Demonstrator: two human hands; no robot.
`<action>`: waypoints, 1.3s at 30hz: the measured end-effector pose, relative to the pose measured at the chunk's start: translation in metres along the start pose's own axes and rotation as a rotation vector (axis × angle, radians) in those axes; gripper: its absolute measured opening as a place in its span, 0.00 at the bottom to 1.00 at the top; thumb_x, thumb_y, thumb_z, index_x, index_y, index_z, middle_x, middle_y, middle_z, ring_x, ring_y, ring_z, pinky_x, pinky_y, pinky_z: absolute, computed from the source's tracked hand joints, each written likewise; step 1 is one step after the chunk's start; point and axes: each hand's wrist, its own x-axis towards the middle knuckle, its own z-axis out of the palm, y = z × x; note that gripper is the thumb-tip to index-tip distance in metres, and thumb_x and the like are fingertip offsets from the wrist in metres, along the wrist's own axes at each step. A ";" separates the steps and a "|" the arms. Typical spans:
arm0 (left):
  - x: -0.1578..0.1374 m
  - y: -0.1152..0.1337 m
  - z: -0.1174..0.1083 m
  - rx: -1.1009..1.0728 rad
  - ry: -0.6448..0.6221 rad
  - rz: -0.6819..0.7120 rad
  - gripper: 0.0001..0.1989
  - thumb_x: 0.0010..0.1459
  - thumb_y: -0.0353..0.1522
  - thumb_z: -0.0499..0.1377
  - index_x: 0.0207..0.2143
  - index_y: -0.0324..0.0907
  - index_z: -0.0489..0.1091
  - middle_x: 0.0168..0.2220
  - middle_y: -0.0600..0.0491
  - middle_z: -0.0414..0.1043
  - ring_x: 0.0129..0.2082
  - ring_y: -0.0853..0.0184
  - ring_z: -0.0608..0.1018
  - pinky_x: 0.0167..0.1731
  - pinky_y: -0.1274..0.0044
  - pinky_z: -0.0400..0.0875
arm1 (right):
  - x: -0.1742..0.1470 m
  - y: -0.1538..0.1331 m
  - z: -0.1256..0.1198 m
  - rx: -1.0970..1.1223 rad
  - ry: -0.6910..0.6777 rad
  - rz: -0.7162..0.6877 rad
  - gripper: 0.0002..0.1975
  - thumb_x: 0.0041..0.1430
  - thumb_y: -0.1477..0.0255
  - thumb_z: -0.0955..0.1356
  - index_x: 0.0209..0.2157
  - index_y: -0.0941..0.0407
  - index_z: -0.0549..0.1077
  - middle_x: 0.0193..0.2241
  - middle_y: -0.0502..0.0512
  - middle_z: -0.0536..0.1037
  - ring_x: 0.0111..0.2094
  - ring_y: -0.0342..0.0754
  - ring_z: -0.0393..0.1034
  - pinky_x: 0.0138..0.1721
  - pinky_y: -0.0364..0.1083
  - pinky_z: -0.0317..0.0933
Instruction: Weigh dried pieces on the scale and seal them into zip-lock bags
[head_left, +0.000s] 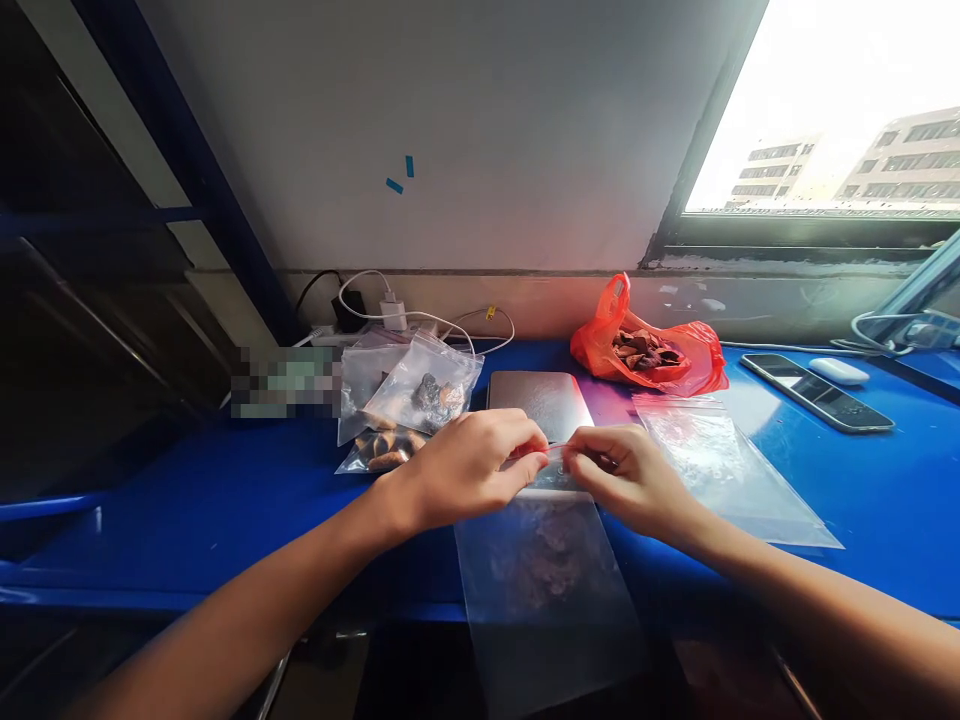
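Note:
Both my hands pinch the top edge of a clear zip-lock bag (pixel 544 570), which hangs down over the front edge of the blue table. My left hand (pixel 480 460) grips the edge from the left with thumb and fingers together. From the other side my right hand (pixel 630 475) pinches the same edge a short way off. The bag looks flat, and whether anything is inside I cannot tell. Just behind my hands lies a silver scale-like plate (pixel 536 395), partly hidden by them. Further back, an open red plastic bag (pixel 694 365) holds brown dried pieces (pixel 645 350).
Filled zip-lock bags (pixel 431 385) lie left of the plate on the blue table (pixel 195 500). Flat clear bags (pixel 720 460) lie to the right. A phone (pixel 817 390) and a white case (pixel 838 372) rest at the far right. A charger (pixel 392 312) and cables run along the wall.

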 end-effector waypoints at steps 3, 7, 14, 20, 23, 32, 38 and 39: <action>0.000 0.002 0.000 0.037 -0.024 -0.038 0.08 0.61 0.32 0.55 0.33 0.39 0.72 0.32 0.52 0.74 0.31 0.68 0.74 0.31 0.77 0.65 | -0.002 -0.002 0.003 -0.024 -0.033 -0.046 0.11 0.55 0.72 0.62 0.20 0.58 0.64 0.17 0.45 0.58 0.20 0.37 0.48 0.21 0.40 0.43; 0.000 0.003 0.000 0.029 -0.048 -0.043 0.08 0.60 0.32 0.54 0.31 0.40 0.72 0.31 0.52 0.74 0.30 0.68 0.73 0.29 0.77 0.63 | -0.003 -0.004 0.005 -0.016 -0.072 -0.096 0.11 0.58 0.72 0.63 0.23 0.59 0.67 0.17 0.46 0.62 0.20 0.37 0.50 0.21 0.40 0.44; 0.000 0.005 0.005 0.024 -0.054 -0.034 0.07 0.58 0.30 0.54 0.29 0.39 0.70 0.28 0.54 0.72 0.27 0.70 0.71 0.27 0.78 0.60 | -0.004 -0.008 0.005 0.022 -0.124 -0.138 0.14 0.62 0.70 0.61 0.22 0.58 0.61 0.19 0.46 0.60 0.21 0.37 0.49 0.22 0.40 0.44; 0.004 0.009 -0.002 -0.153 -0.102 -0.098 0.09 0.59 0.32 0.54 0.29 0.39 0.70 0.26 0.56 0.70 0.26 0.71 0.69 0.26 0.80 0.60 | -0.001 -0.009 0.000 0.088 -0.067 -0.064 0.14 0.58 0.69 0.62 0.20 0.57 0.61 0.17 0.45 0.57 0.21 0.37 0.49 0.22 0.40 0.43; 0.005 0.008 -0.007 -0.270 -0.121 -0.122 0.10 0.61 0.34 0.54 0.30 0.39 0.70 0.24 0.57 0.68 0.24 0.73 0.67 0.26 0.80 0.60 | 0.003 -0.007 -0.006 0.207 -0.028 0.039 0.15 0.55 0.67 0.63 0.18 0.57 0.60 0.16 0.46 0.58 0.20 0.38 0.51 0.21 0.40 0.46; 0.006 -0.004 -0.022 -0.348 -0.008 -0.196 0.11 0.59 0.37 0.55 0.28 0.40 0.69 0.26 0.56 0.68 0.26 0.71 0.68 0.28 0.79 0.62 | 0.015 -0.009 -0.030 0.298 0.212 0.049 0.15 0.50 0.68 0.65 0.14 0.56 0.63 0.12 0.47 0.61 0.16 0.38 0.53 0.18 0.41 0.47; 0.006 -0.008 -0.031 -0.328 0.129 -0.242 0.11 0.58 0.37 0.54 0.28 0.40 0.69 0.27 0.55 0.70 0.24 0.72 0.68 0.23 0.80 0.62 | 0.021 0.002 -0.061 0.191 0.469 -0.016 0.16 0.51 0.70 0.63 0.13 0.54 0.58 0.13 0.48 0.57 0.16 0.38 0.50 0.19 0.43 0.45; 0.005 -0.012 -0.035 -0.320 0.159 -0.265 0.11 0.58 0.37 0.54 0.28 0.40 0.68 0.27 0.54 0.71 0.23 0.72 0.67 0.22 0.80 0.61 | 0.022 0.003 -0.071 0.113 0.543 -0.014 0.17 0.52 0.69 0.62 0.13 0.54 0.56 0.13 0.48 0.57 0.16 0.38 0.49 0.19 0.43 0.45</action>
